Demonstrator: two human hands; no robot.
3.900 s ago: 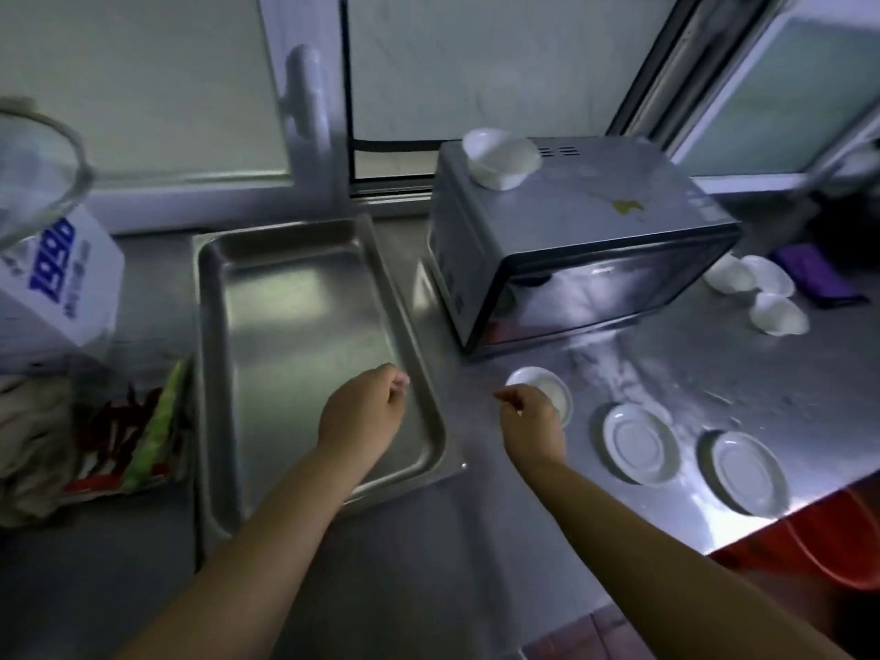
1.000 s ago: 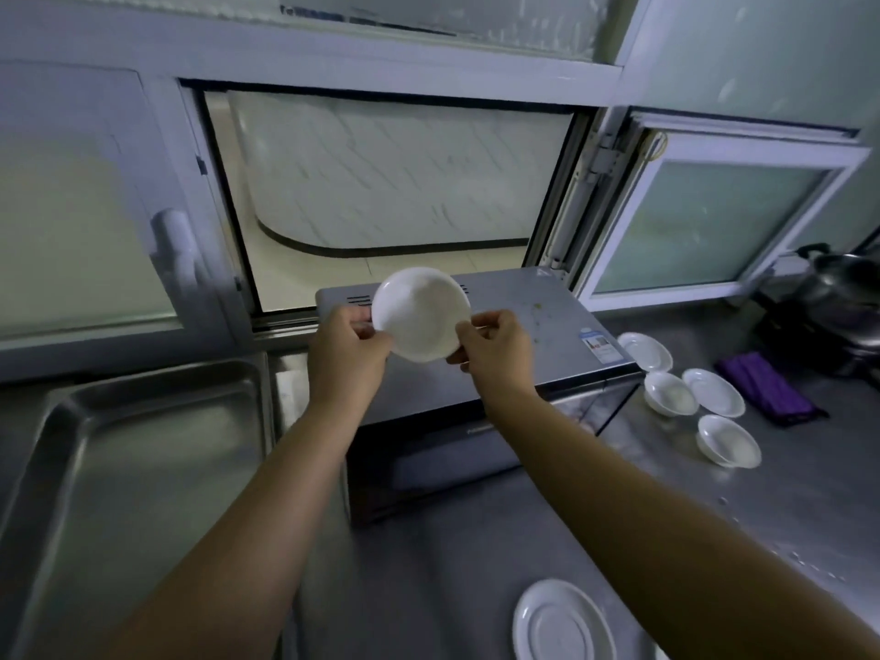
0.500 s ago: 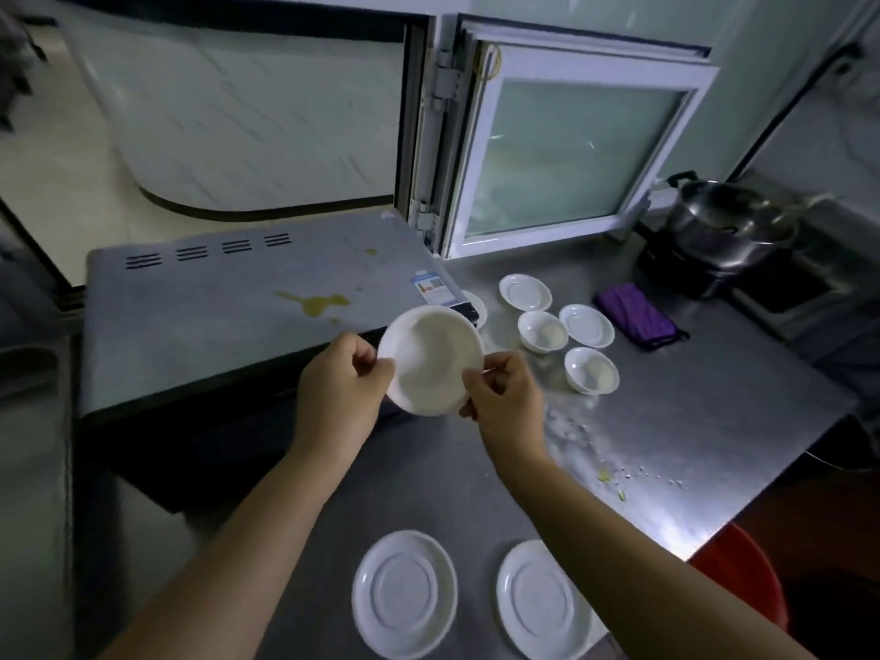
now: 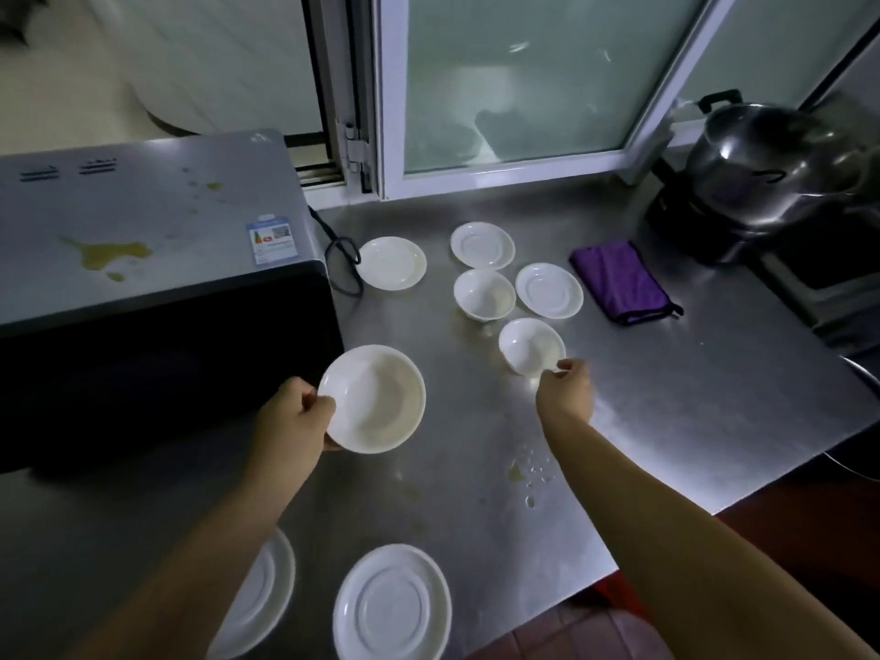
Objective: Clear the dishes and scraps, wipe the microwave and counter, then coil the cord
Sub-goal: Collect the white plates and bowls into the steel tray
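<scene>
Left hand (image 4: 297,416) grips the rim of a white bowl (image 4: 374,398), holding it clear of the steel counter (image 4: 666,421) just in front of the microwave (image 4: 143,259); right hand (image 4: 564,385) pinches the near rim of a smaller bowl (image 4: 529,344) sitting on the counter. Nearest me lie two saucers (image 4: 391,604). Scraps and droplets (image 4: 528,471) spot the counter between my arms. Farther off, more dishes, a purple cloth (image 4: 619,281), the black cord (image 4: 344,262) beside the microwave, yellow spill (image 4: 107,252) on top.

Left hand (image 4: 296,418) grip closed; right hand (image 4: 564,389) pinching, extended.
</scene>
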